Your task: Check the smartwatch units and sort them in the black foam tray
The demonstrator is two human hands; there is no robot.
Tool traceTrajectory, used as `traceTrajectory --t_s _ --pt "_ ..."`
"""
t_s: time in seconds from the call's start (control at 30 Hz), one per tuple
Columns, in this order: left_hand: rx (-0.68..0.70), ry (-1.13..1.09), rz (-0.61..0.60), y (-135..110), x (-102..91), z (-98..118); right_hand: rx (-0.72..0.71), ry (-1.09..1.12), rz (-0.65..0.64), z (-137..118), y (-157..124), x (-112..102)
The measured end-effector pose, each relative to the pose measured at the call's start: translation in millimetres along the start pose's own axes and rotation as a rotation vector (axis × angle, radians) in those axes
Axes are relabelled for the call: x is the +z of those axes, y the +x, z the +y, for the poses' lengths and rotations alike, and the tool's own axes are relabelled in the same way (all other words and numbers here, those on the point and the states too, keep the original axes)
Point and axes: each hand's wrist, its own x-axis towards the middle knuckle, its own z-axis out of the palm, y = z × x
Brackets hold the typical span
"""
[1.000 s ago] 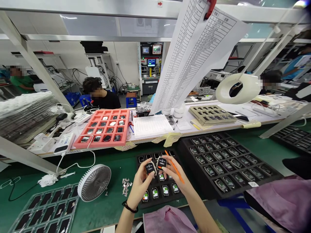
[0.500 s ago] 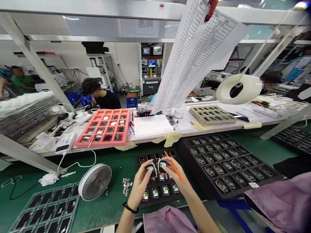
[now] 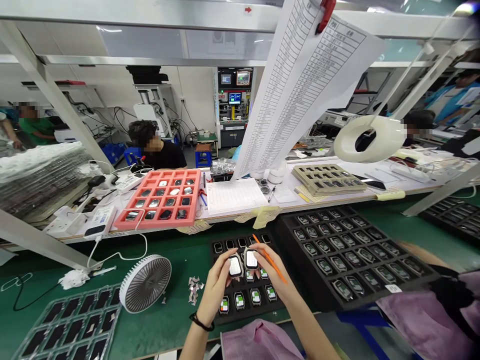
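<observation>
one watch point(image 3: 235, 266) pinched in left hand point(image 3: 216, 271); right hand point(image 3: 272, 271) curled round second watch point(image 3: 251, 258), orange stick point(image 3: 276, 268) tucked; best keep cases apart.

The left watch point(image 3: 235, 265) and right watch point(image 3: 251, 258) show white screens rimmed in black, the slender stick point(image 3: 276, 268) is orange, the tray point(image 3: 247, 299) black with green-and-white patched screens point(image 3: 255, 296), the desk point(image 3: 180, 310) green, and the hanging sheet point(image 3: 277, 100) white with dark ruled lines.
</observation>
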Motion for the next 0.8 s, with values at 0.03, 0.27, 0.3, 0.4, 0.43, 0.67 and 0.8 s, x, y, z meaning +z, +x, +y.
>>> traceTrajectory --t_s 0.03,0.27,0.3,0.4,0.43,0.67,0.8 --pt "0.008 -0.011 -0.005 0.7 0.6 -1.0 -0.008 -0.009 -0.012 0.4 0.7 -0.9" --pt "0.051 -0.109 -0.040 6.1 4.9 -2.5 -0.011 0.004 -0.100 8.5 4.7 -9.5" --pt "0.039 -0.110 -0.049 6.7 5.1 -2.2 -0.007 0.005 -0.099 8.8 4.8 -10.0" --pt "-0.006 -0.101 -0.032 7.4 5.3 -0.9 0.002 -0.010 -0.053 6.6 4.4 -9.4" --pt "-0.023 -0.085 -0.022 7.3 5.4 -0.1 0.005 -0.014 -0.032 5.2 4.1 -8.8" --pt "-0.010 -0.029 0.016 5.7 5.1 2.1 0.014 0.001 0.007 -1.7 2.5 -6.6" --pt "-0.005 -0.019 -0.006 5.2 3.5 -3.5 0.024 -0.010 0.011 -1.6 1.7 -6.5"
